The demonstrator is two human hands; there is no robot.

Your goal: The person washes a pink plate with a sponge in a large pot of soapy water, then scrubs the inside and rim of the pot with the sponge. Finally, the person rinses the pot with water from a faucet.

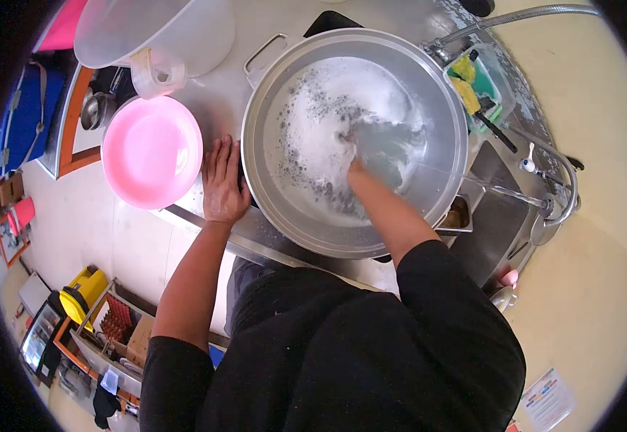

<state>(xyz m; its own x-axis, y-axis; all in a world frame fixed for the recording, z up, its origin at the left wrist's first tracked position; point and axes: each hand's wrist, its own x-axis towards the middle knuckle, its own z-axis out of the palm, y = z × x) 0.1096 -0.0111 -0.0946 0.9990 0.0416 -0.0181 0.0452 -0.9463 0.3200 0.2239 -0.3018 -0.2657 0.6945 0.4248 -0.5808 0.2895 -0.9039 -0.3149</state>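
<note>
A large round metal pot holds cloudy water with white foam. My right hand reaches down into this water past the wrist, so its fingers and anything in them are hidden. My left hand lies flat on the steel counter's front edge, fingers stretched out, with nothing in it. It rests between the pot's left side and a round pink basin.
A faucet on the right sends a stream of water toward the pot. A green container with yellow sponges sits behind it. A big translucent tub and a translucent jug stand back left. The sink is at right.
</note>
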